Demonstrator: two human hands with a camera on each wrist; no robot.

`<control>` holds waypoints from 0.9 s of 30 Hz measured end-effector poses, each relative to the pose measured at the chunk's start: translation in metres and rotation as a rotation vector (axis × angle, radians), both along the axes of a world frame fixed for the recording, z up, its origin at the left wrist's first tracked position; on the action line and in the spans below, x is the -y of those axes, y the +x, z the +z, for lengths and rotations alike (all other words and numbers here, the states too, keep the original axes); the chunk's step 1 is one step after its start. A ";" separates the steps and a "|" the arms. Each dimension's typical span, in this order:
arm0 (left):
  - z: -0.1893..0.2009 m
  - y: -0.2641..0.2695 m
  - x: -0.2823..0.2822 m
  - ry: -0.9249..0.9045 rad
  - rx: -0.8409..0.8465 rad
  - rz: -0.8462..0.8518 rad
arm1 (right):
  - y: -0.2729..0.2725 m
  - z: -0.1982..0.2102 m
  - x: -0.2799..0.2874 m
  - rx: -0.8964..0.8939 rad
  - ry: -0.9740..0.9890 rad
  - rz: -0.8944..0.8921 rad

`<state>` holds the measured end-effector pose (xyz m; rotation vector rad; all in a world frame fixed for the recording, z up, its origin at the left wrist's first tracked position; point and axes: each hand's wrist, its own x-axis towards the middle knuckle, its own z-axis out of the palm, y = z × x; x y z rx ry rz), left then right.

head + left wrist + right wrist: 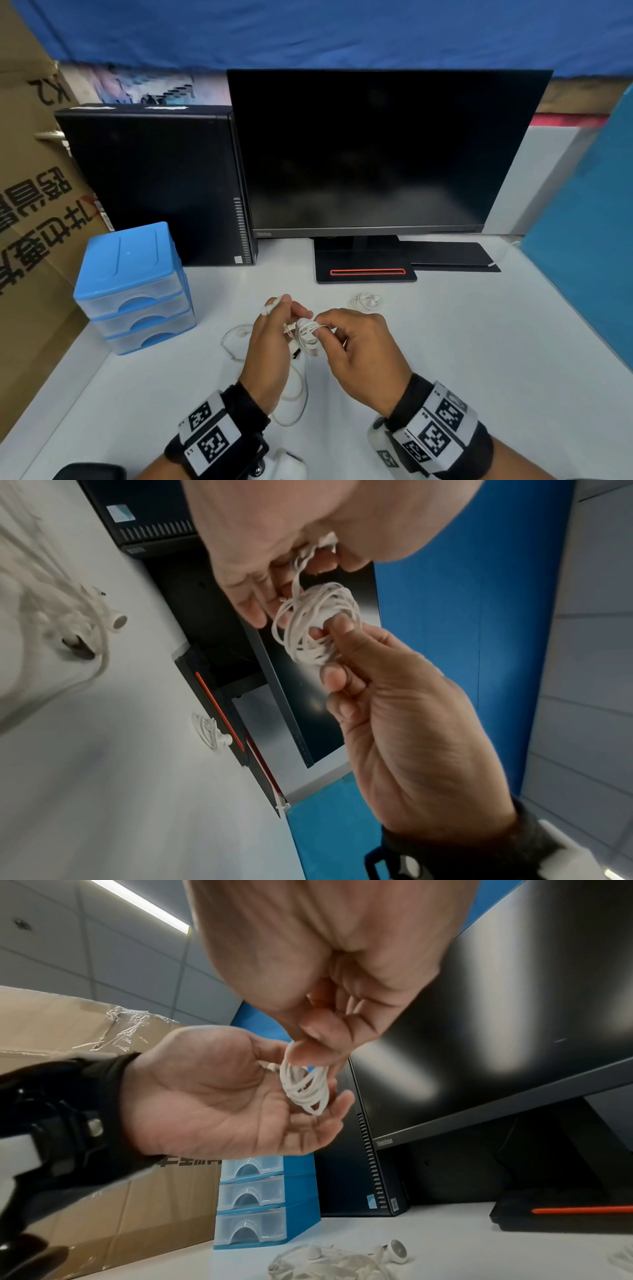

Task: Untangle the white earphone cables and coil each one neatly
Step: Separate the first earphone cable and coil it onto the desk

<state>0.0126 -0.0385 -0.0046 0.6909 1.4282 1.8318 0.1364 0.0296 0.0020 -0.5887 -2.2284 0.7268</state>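
Note:
A small white coil of earphone cable (308, 337) hangs above the desk between both hands. My right hand (322, 330) pinches the coil (304, 1088) between thumb and fingers; the left wrist view shows its fingertips poked into the loops (318, 623). My left hand (291, 317) is beside it, and a strand runs from the coil up between its fingers (301, 561). A second coiled earphone (364, 301) lies in front of the monitor stand. Loose white earphones (342, 1259) and cable (294, 394) lie on the desk under my hands.
A black monitor (376, 150) on its stand (364, 270) and a black computer tower (154, 185) stand at the back of the white desk (479, 342). A blue drawer unit (133, 287) is at the left, a cardboard box (30, 205) beyond it, and a blue panel (589, 246) to the right.

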 end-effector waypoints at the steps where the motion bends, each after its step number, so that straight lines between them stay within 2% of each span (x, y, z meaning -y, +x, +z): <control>1: 0.001 -0.002 0.001 0.012 0.007 -0.034 | 0.000 0.000 0.000 0.008 0.005 -0.007; 4: 0.007 -0.007 0.001 -0.009 -0.034 -0.133 | 0.000 -0.001 -0.001 0.035 0.025 -0.021; 6: 0.009 -0.012 0.000 -0.134 -0.148 -0.183 | 0.000 -0.001 -0.001 0.064 0.052 0.001; 8: 0.006 -0.019 0.000 -0.245 -0.190 -0.240 | 0.001 0.000 0.002 0.102 0.075 0.033; 11: 0.001 -0.022 -0.001 -0.279 -0.084 -0.310 | 0.000 -0.001 0.005 0.144 0.050 0.042; 15: -0.002 -0.015 -0.003 -0.337 0.159 -0.345 | -0.001 -0.005 0.002 0.200 -0.143 0.018; 17: -0.002 -0.014 -0.002 -0.338 0.179 -0.328 | -0.001 -0.007 -0.001 0.209 -0.199 0.006; 21: -0.006 -0.016 -0.002 -0.366 0.075 -0.238 | -0.002 -0.012 -0.002 0.210 -0.274 -0.005; 27: -0.010 -0.014 0.000 -0.278 0.053 -0.157 | -0.002 -0.015 -0.008 0.185 -0.355 -0.042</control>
